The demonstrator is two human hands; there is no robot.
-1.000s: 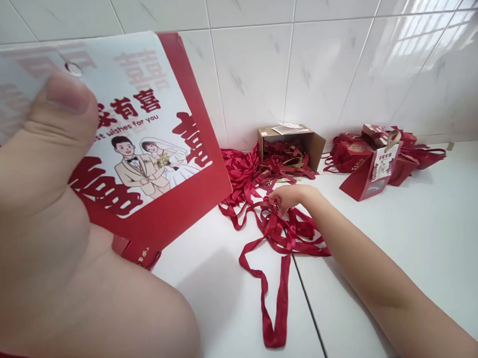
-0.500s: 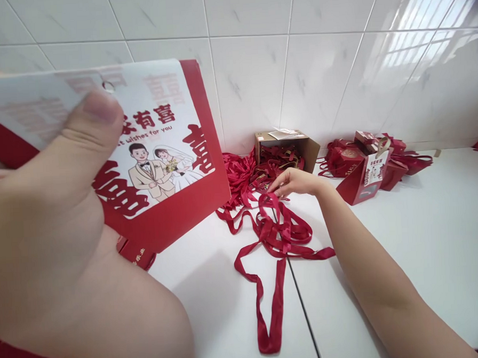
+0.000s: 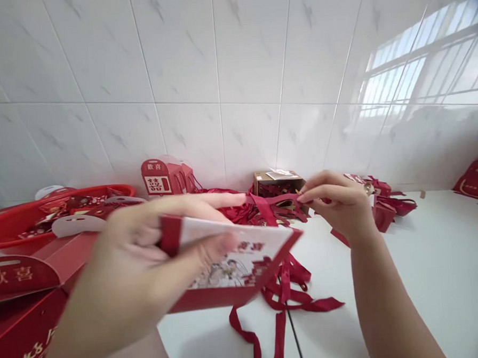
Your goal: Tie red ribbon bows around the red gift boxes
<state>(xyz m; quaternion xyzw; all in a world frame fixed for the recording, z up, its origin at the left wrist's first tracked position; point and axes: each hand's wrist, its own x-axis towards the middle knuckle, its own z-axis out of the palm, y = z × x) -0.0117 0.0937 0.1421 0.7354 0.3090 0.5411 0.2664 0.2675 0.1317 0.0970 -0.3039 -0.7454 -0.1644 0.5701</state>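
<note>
My left hand (image 3: 147, 253) grips a flat red and white paper gift bag (image 3: 235, 267) printed with a cartoon wedding couple, held low and tilted nearly flat. Its forefinger stretches out along the bag's top toward a red ribbon (image 3: 278, 199). My right hand (image 3: 336, 203) pinches that ribbon at chest height, pulling it taut between both hands. More of the ribbon hangs down below the bag to the white counter (image 3: 428, 276).
A tangle of red ribbons (image 3: 293, 293) lies on the counter, with a small cardboard box (image 3: 277, 181) of ribbons at the tiled wall. Folded red bags (image 3: 388, 200) sit right, another (image 3: 477, 180) far right. A red tray (image 3: 44, 208) and red boxes (image 3: 161, 178) stand left.
My right hand lifted a ribbon from the pile up to the bag. My left hand lowered and tipped the bag flat. The view tilted upward, showing the tray and boxes at left.
</note>
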